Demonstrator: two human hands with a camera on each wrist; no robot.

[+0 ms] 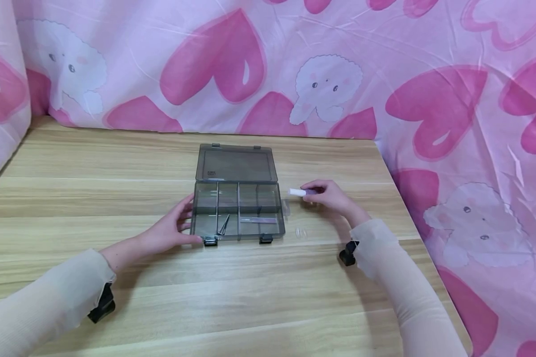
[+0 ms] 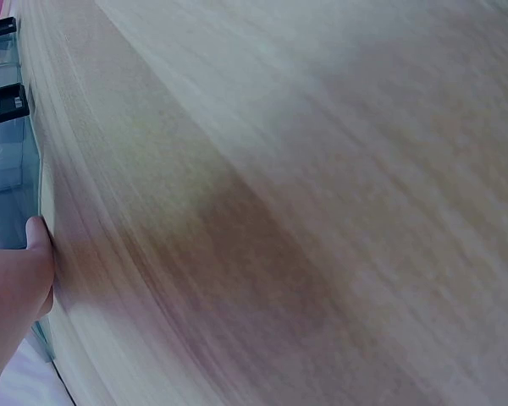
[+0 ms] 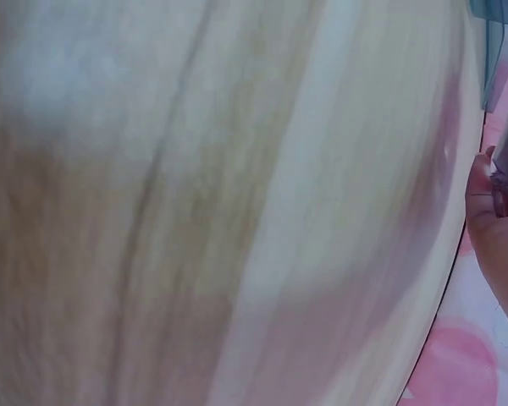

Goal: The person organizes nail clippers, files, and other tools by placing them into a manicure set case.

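A translucent grey compartment box [image 1: 237, 208] stands on the table with its lid [image 1: 236, 165] laid back. My left hand [image 1: 169, 229] holds the box at its left side, thumb at the front left corner. In the left wrist view, the thumb of the left hand [image 2: 17, 275] lies along the box wall. To the right of the box, my right hand [image 1: 328, 196] pinches a small tube with a white cap [image 1: 297, 192], the cap pointing left. A slim metal tool [image 1: 224, 225] and a pale pinkish strip [image 1: 263, 220] lie in front compartments.
Small clear pieces [image 1: 301, 232] lie on the wooden table [image 1: 205, 297] right of the box. Another clear piece [image 1: 287, 208] is by the box's right wall. Two dark latches, including the right latch [image 1: 265, 239], jut from the front. A pink patterned cloth [image 1: 268, 64] hangs behind.
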